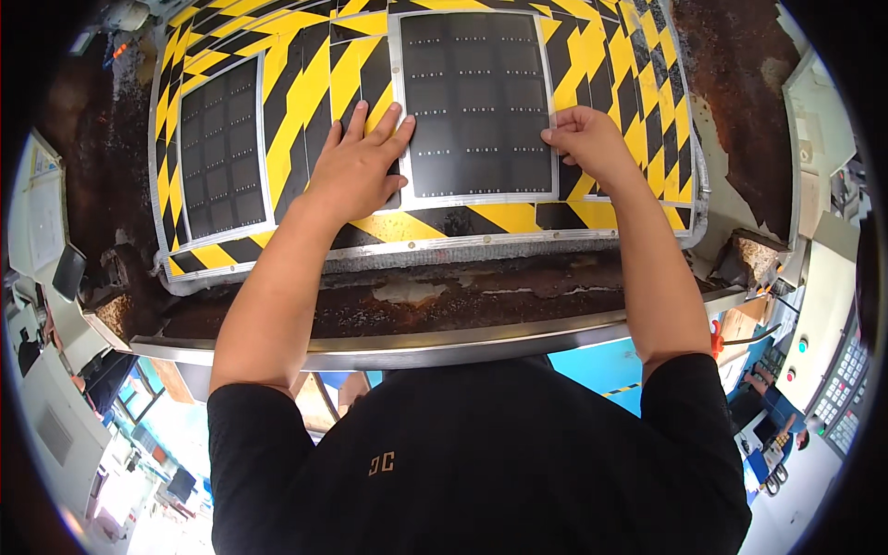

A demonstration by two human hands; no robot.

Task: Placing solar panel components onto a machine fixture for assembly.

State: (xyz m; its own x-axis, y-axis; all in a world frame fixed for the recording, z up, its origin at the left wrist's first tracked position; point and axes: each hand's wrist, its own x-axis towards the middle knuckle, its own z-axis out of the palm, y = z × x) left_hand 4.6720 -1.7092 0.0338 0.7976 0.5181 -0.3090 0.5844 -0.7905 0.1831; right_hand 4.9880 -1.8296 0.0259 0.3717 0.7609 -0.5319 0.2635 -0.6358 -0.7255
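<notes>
A black sheet [476, 102] with a light border and a grid of dark rectangles lies flat on a board [310, 79] covered in yellow and black striped tape. My right hand [592, 148] pinches the sheet's right edge between thumb and fingers. On the other side, my left hand [356, 171] rests flat with its fingers spread, its fingertips reaching the sheet's left border. Farther left lies a second, similar black sheet [222, 148], which neither hand touches.
Brown, rusty-looking surfaces [740, 120] surround the board. A metal rail [462, 347] runs along the front, close to my body. At the right stands a control panel [837, 379] with buttons; another person [782, 407] is beyond it.
</notes>
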